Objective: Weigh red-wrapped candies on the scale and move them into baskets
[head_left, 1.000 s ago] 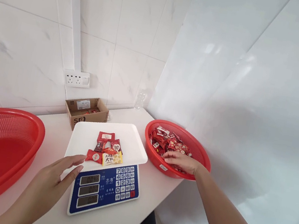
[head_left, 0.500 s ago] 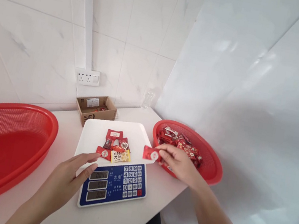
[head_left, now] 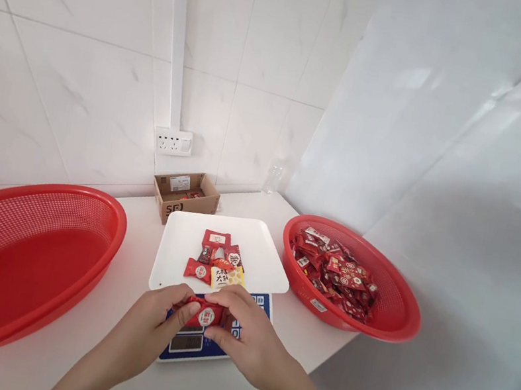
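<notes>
A red wrapped candy (head_left: pixel 207 316) with a round white label is pinched at its two ends, between my left hand (head_left: pixel 155 318) and my right hand (head_left: pixel 248 337). Both hands hold it just above the blue keypad and display panel of the digital scale (head_left: pixel 213 349), covering much of that panel. Behind them, the scale's white tray (head_left: pixel 265 266) carries several wrapped candies: a red one (head_left: pixel 216 238) at the back, a yellow and white one (head_left: pixel 228 277) at the front, another red one (head_left: pixel 198 270) at front left, and smaller ones between.
On the right, a red plastic basket (head_left: pixel 392 319) holds a heap of red-wrapped candies (head_left: pixel 335 269). At left stands a large red basket (head_left: pixel 97 260). A cardboard box (head_left: pixel 193 204) and a clear plastic bottle (head_left: pixel 274 177) are near the wall, below a power socket (head_left: pixel 172 141).
My right hand has come out of the right basket with a red candy and carried it left over the scale. My left hand has closed on the candy's other end. The view has shifted left.
</notes>
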`<state>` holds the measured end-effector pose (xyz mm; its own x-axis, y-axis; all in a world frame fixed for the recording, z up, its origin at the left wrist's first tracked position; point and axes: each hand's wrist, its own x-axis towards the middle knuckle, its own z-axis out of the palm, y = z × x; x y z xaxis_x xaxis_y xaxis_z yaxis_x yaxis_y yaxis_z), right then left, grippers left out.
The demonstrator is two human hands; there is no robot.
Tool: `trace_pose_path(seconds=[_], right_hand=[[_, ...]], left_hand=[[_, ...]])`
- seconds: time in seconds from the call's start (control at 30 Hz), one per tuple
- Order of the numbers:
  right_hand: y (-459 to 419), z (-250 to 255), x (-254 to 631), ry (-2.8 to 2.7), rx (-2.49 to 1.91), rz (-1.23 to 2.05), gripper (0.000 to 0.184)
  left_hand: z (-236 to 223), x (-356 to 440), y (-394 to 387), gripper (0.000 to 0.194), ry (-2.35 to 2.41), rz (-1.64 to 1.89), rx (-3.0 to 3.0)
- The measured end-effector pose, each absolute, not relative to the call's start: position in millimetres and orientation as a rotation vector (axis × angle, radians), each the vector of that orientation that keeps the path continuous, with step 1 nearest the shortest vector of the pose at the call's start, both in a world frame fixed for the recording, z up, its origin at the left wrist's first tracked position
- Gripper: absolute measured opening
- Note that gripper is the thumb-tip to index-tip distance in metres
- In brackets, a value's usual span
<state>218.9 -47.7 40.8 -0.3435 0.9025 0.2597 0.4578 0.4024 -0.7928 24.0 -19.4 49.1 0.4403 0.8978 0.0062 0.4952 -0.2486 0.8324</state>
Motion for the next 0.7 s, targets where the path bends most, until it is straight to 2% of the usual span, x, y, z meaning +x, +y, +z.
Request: trace_pose_path(seconds=[0.17, 0.37, 0.47, 0.57, 0.7], right_hand=[[-28.4, 39.0, 226.2, -1.991, -1.172, 0.585, 0.034], [32.3, 34.6, 245.4, -1.857, -1.456, 0.36, 0.034], [52.3, 31.8, 246.0, -1.917, -1.415, 0.288, 0.037], [52.8, 30.3, 245.7, -1.883, -1.341, 0.169, 0.037], [25.9, 28.2, 254.9, -1.759, -1.299, 0.124, 0.029]], left_hand=[[50.5, 24.2, -16.8, 0.035, 1.213, 0.694, 1.859], [56.4, 16.5, -14.3, 0.038, 1.346, 0.803, 1.797], [57.7, 14.8, -15.2, 0.037, 1.34, 0.82, 1.813], [58.4, 13.6, -15.6, 0.036, 1.341, 0.852, 1.831], [58.9, 9.6, -12.7, 0.036, 1.387, 0.943, 1.856]])
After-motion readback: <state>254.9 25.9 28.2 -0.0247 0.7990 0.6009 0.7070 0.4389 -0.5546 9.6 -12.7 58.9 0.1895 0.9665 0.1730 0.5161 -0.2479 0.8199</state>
